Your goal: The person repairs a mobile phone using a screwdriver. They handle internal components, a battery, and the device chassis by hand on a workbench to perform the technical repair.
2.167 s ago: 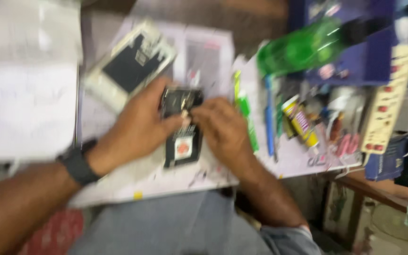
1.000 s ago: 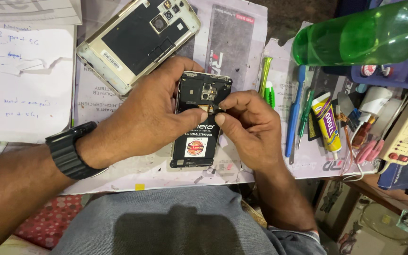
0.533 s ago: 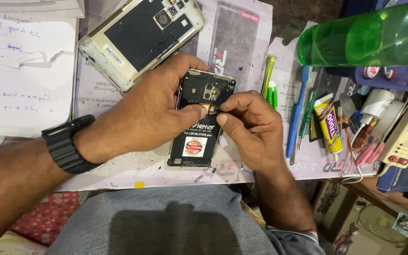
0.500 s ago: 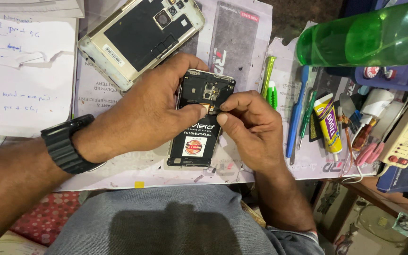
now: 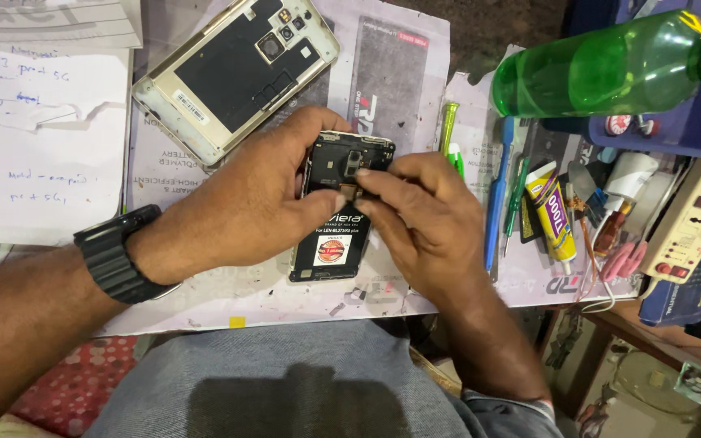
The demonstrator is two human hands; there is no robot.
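An opened black phone (image 5: 341, 212), its back removed and its battery exposed, is held flat on the white work mat (image 5: 285, 296) near the middle of the bench. It is gripped along its left edge by the left hand (image 5: 245, 212), whose thumb is laid across the battery's upper end. The right hand (image 5: 427, 223) is closed in a pinch — thumb and forefinger meeting just below the camera module, where a small brownish part (too small to identify, perhaps a connector tab) is pressed or held.

The step in hand appears to be the seating or freeing of that small part on the board; whether it is going in or coming out cannot be told. The next move would call for a light, steady pinch while the phone is kept from sliding, since the part looks delicate and the mat is smooth.

Farther off to the left, a gold-framed phone back (image 5: 233, 73) is lying face down. To the right, a blue-handled tool (image 5: 496, 203), a yellow glue tube (image 5: 555, 217) and a green bottle (image 5: 594, 65) on its side are gathered well apart from the hands — none is being touched. A black wristwatch (image 5: 115, 253) is worn on the left wrist.
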